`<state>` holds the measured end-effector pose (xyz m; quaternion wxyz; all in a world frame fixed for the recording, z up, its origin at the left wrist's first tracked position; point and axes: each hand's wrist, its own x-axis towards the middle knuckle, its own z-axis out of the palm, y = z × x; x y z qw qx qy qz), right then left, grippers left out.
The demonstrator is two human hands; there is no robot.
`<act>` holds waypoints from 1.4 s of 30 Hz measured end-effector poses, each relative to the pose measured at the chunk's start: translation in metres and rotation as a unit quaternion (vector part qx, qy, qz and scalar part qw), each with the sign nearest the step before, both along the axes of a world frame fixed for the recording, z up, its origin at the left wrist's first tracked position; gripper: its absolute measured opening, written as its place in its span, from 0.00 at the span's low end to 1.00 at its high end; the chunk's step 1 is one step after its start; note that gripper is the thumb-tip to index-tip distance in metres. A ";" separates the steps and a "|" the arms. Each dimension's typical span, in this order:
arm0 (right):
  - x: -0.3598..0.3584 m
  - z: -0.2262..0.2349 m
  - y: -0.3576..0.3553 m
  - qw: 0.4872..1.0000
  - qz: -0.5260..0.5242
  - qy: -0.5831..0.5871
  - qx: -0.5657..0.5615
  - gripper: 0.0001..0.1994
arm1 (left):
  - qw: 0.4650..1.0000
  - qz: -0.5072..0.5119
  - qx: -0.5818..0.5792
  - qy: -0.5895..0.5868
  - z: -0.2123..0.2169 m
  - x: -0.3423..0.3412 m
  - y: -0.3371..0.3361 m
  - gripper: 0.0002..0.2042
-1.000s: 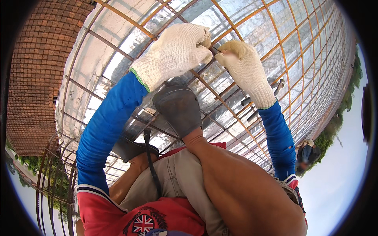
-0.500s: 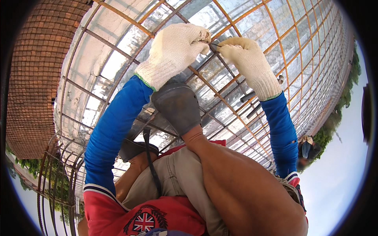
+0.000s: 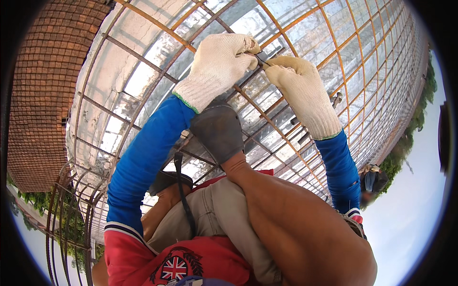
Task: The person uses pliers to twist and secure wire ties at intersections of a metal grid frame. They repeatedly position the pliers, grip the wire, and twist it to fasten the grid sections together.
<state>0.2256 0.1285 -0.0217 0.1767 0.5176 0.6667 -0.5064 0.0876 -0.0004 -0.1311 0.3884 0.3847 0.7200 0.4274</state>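
My left hand [image 3: 217, 69], in a white knit glove with a green cuff edge, is closed in a pinch over a crossing of the rusty rebar mesh [image 3: 253, 97]. Facing it, my right hand [image 3: 300, 88], gloved alike, pinches too. A thin dark wire [image 3: 261, 62] runs between the two sets of fingertips, close to the bars; both hands hold it, though its ends are hidden in the gloves. Under the bars lie pale, shiny metal-like sheets [image 3: 179, 40]. My dark shoe [image 3: 217, 126] rests on the mesh just below my left hand.
A tool-like metal piece [image 3: 337, 99] shows beside my right wrist. Bent bars [image 3: 71, 209] rise at the lower left. Beyond the mesh edge is a brown tiled roof [image 3: 38, 95]. Another person [image 3: 372, 180] is far off at the right, near green trees [image 3: 395, 162].
My left hand has shifted slightly right and down, and my right hand slightly down. The wire remains between them.
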 end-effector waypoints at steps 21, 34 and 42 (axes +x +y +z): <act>0.004 -0.002 -0.002 0.990 0.075 0.063 0.103 0.15 | 0.994 0.035 -0.052 0.085 0.003 0.017 0.007 0.11; -0.004 0.010 -0.013 0.995 -0.083 0.044 -0.021 0.17 | 0.986 -0.010 -0.008 0.165 0.001 0.026 0.005 0.09; 0.016 -0.031 0.043 0.978 0.147 0.101 0.110 0.16 | 0.989 0.017 0.038 0.142 -0.003 0.026 0.000 0.12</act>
